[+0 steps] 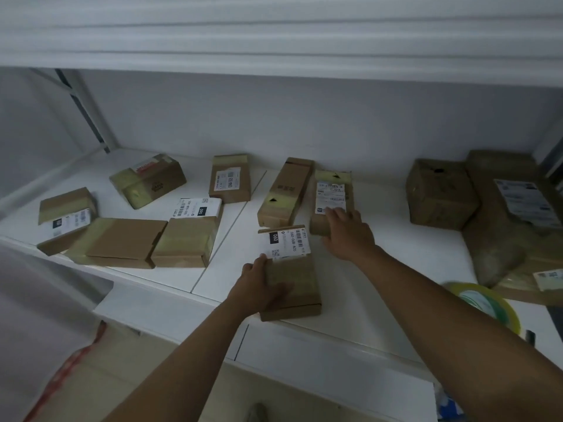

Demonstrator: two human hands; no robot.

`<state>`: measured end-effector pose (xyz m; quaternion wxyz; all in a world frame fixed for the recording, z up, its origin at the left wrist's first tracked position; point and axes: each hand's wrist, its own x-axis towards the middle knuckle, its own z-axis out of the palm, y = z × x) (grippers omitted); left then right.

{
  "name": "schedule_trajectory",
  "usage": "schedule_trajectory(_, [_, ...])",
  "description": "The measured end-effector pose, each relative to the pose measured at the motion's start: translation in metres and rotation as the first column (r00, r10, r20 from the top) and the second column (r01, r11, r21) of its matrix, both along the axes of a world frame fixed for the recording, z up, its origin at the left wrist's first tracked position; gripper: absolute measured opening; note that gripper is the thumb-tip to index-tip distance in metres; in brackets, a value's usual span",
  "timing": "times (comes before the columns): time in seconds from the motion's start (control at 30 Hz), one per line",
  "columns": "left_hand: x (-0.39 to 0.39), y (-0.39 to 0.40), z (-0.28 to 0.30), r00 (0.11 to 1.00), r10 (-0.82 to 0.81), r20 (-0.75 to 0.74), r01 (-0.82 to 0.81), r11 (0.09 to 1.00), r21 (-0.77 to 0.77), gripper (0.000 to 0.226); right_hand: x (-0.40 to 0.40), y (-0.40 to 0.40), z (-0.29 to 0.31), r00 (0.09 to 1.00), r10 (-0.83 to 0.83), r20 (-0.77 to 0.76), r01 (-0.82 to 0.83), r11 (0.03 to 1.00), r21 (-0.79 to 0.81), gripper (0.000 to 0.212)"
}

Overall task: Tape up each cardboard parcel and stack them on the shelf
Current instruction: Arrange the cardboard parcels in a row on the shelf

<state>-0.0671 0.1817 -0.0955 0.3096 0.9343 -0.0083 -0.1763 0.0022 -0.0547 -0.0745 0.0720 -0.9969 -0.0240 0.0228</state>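
Stock on the shelf (380,269), as I read it from the head view:

- Front parcel (289,275): near edge of the shelf, centre. Flat box, white label on its far half. Long axis runs near to far, label end pointing at the back wall. My left hand (259,287) holds it, thumb over the top, fingers curled round the left side; that grip is closed on the box. Yellowish tape appears to cross its near half; I judge it sealed, not certain.
- Labelled parcel (330,202): just beyond and right of the first. Long axis also near to far, slightly tilted. My right hand (347,231) rests on its near end, fingers laid fairly flat over the label edge; whether that grip has closed round the edge I cannot tell.
- Long parcel (285,193): touching the labelled one's left side, leaning diagonally.
- Left group: about six parcels lying loose, most showing tape bands.
- Right group: a squat box (440,193) and a large wrapped parcel (502,223) against it.
- Tape roll (484,303): near right, blurred.

Progress, by my judgement: taping looks largely done. Stacking is hardly begun; the parcels lie scattered singly, nearly none resting on another. What is left is gathering them into piles.
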Motion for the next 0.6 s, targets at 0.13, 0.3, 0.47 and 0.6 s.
schedule_trajectory(0.13, [0.011,-0.013,-0.009,0.998,-0.064,-0.011,0.063,0.998,-0.023,0.095,-0.027,-0.023,0.002,0.999,-0.036,-0.012,0.035,0.998,-0.052,0.063])
schedule_trajectory(0.3, [0.021,-0.029,0.000,0.987,-0.151,-0.055,0.152,0.988,0.016,0.084,-0.055,-0.041,0.000,0.986,-0.166,0.023,0.166,0.986,-0.025,0.055])
schedule_trajectory(0.47, [0.031,-0.046,0.003,0.975,-0.206,-0.084,0.209,0.978,0.025,0.085,-0.043,-0.051,0.000,0.958,-0.278,0.065,0.278,0.961,0.013,0.052])
schedule_trajectory(0.6, [0.028,-0.062,-0.004,0.988,-0.157,-0.008,0.156,0.987,-0.048,0.090,-0.012,-0.074,-0.003,0.932,-0.363,0.009,0.363,0.932,-0.008,0.064])
